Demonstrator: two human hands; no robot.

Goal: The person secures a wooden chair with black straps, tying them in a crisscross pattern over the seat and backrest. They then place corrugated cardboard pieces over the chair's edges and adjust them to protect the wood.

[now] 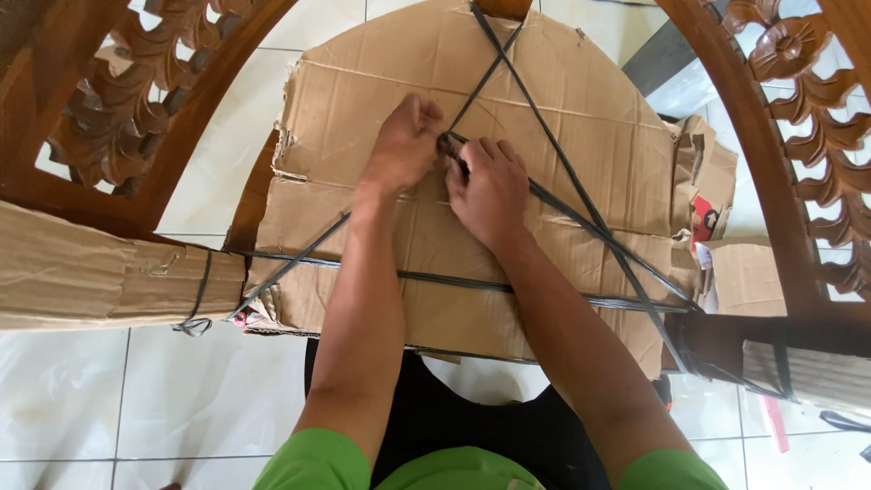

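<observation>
– green sleeves sit nearest the camera, at the bottom edge, with two bare forearms reaching away from them over a dark lap.

– where do the hands end up?

– both meet near the middle of a large cardboard sheet [544, 118] that covers a rounded seat. the left hand [404, 145] is curled into a fist, its grip pressed together around the black strap [581, 204] just where several strands cross. the right hand [490, 191] lies just beside it, touching, fingers bent down onto the same crossing; whether it pinches the strap or only presses on it, i cannot tell.

– how does the strap run?

– it forms a rough triangle over the cardboard: two lines slant from the far top edge down to the left and right, and one runs across the near part, left to right. the strands reach the wooden frame at both near corners.

– what surrounds it?

– dark carved wooden armrests [127, 100] curve along the far left and far right. a cardboard-wrapped leg [82, 272] juts out at the left, tied with strap. loose cardboard scraps [717, 227] lie at the right. white floor tiles [181, 399] show beneath everything.
</observation>
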